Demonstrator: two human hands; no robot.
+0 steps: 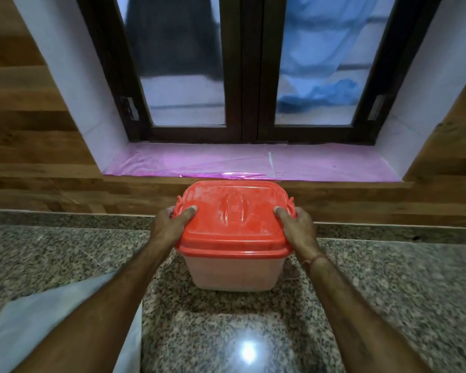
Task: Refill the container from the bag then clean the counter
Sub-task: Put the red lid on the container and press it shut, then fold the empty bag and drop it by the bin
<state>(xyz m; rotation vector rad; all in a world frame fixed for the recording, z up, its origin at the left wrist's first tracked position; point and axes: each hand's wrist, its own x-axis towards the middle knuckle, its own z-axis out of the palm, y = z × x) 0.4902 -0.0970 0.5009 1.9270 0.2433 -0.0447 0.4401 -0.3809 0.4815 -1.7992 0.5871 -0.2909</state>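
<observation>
Translucent container [234,273] with its red lid [232,219] on, lid dusted white, stood upright mid-surface [388,278], close to the wood-panelled back wall. The left grip [170,224] clasped its left side, thumb flat on the lid top and fingers curled round the side latch. The right grip [297,227] did the same on the right. A white bag [38,313] lay flat at near left, partly under the left forearm. Pink film [253,162] covered the window sill behind.
</observation>
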